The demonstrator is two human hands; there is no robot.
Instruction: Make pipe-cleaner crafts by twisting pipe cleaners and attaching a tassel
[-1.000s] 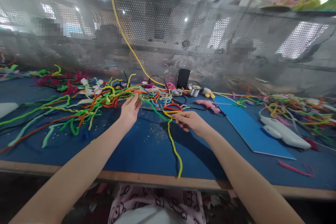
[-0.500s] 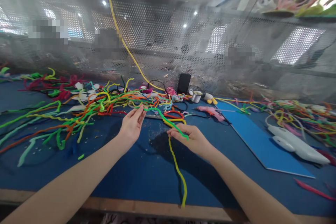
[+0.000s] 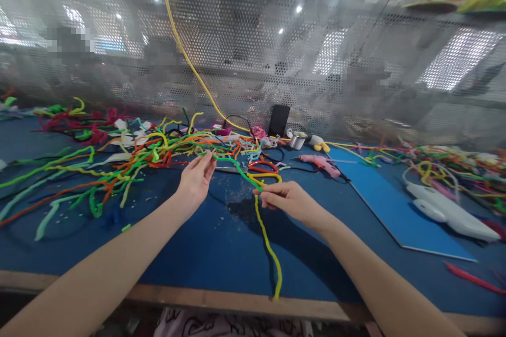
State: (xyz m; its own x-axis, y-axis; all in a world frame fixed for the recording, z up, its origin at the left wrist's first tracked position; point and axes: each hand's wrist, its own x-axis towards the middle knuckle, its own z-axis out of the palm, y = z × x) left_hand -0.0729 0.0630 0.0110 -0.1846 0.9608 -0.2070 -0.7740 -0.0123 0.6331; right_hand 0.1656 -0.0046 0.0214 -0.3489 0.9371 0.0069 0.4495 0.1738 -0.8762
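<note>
A bright green fuzzy stem (image 3: pixel 242 171) stretches between my two hands over the middle of the blue table. My left hand (image 3: pixel 195 176) pinches its upper left end. With thumb and fingers pressed together, my right hand (image 3: pixel 290 201) grips the lower right end. A yellow fuzzy stem (image 3: pixel 269 247) lies below my right hand and runs down to the table's front edge; its upper end is near my fingertips. Just behind the green stem are scissors with red and yellow handles (image 3: pixel 264 167).
Tangled colourful stems (image 3: pixel 130 160) cover the left and back. Behind them stand a black phone (image 3: pixel 279 120) and a wire spool (image 3: pixel 298 140). A pink glue gun (image 3: pixel 321 164), a blue board (image 3: pixel 389 205) and a white device (image 3: pixel 450 210) lie on the right.
The green stem's lower end, which stuck out past my right fingers, is now at my fingertips. My left hand has shifted slightly left and up, and the view has moved a little.
</note>
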